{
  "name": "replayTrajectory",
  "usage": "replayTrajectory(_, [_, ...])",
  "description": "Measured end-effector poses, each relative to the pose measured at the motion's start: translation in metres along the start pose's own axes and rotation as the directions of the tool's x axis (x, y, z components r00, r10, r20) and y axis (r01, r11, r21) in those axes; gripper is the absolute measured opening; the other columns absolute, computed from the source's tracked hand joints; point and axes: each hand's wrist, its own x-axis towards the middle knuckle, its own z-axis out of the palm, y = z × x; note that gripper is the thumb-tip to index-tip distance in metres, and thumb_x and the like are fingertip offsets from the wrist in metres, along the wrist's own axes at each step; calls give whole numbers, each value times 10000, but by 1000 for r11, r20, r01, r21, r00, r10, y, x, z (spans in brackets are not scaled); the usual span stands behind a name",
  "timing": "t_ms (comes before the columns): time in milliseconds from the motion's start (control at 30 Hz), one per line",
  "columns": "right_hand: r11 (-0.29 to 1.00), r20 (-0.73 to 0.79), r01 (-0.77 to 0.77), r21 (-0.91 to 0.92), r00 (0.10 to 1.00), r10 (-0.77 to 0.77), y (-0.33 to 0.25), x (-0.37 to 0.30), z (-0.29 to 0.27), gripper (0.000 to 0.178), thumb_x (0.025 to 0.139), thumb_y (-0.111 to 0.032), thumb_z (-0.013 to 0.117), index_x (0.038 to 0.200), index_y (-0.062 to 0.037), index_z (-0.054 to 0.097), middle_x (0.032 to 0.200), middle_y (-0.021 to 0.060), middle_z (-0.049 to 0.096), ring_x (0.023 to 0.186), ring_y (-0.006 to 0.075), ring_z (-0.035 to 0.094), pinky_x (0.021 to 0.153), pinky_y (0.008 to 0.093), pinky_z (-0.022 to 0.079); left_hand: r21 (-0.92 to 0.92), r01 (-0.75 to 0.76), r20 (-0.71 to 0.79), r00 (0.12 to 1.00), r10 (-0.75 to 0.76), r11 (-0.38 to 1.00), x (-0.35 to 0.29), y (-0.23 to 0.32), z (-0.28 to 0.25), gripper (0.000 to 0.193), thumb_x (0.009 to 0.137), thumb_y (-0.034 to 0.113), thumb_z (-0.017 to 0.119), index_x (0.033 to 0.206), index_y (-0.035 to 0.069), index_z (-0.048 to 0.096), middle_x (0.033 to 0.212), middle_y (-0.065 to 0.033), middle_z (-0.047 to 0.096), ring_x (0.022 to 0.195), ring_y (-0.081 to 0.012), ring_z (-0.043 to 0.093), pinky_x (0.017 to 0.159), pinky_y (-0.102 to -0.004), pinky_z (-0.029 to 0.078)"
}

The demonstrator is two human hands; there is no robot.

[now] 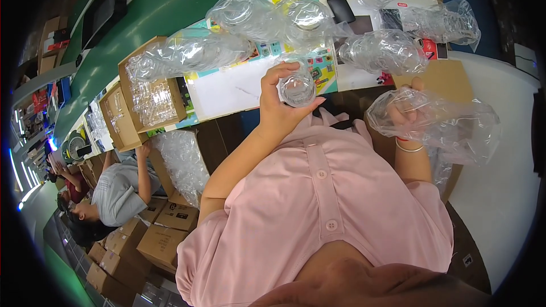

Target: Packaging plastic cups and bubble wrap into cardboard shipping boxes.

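Note:
My left hand (275,102) is wrapped round a clear round plastic container (298,88), its circular end facing up; whether it is one piece or a nested stack I cannot tell. Over at the right, my right hand (405,115) grips a loose clear plastic bag (455,128). The film covers the fingers and hangs off to the right. Between the two hands there is a gap. Beyond the container, bagged clear round plastic pieces (242,16) lie on the table, with another such bag (384,51) nearer my right hand.
Left on the table, an open cardboard box (181,102) holds small clear plastic parts. A black device (339,8) lies at the back. Brown cartons (165,244) are stacked on the floor at left, near a person in a grey shirt (116,193). A white surface (503,153) curves along the right.

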Motion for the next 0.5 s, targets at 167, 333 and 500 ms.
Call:
replayTrajectory(167, [1000, 42, 22, 8, 999, -22, -1, -1, -1, 143, 912, -247, 515, 897, -108, 484, 601, 131, 536, 448, 133, 482, 385, 237, 346, 263, -69, 157, 987, 28, 962, 21, 23, -12, 676, 540, 98, 861, 1121, 90, 514, 1121, -111, 463, 1079, -266, 470, 943, -364, 393])
replayTrajectory(333, [978, 14, 40, 204, 999, -44, 5, -8, 1, 181, 890, -270, 543, 948, -102, 509, 601, 122, 541, 473, 148, 526, 379, 239, 358, 162, 6, 425, 902, -75, 987, 39, 33, -27, 665, 546, 50, 835, 1151, 109, 565, 1135, -82, 487, 1083, -254, 472, 943, -338, 390])
replayTrajectory(500, [986, 117, -34, 161, 993, 15, 5, -9, 6, 209, 885, -287, 548, 954, -91, 522, 622, 131, 565, 482, 157, 540, 372, 248, 368, 70, 195, 569, 798, -200, 978, 48, 32, -34, 697, 576, 21, 808, 1202, 80, 507, 1231, -71, 559, 1190, -218, 481, 1040, -340, 330])
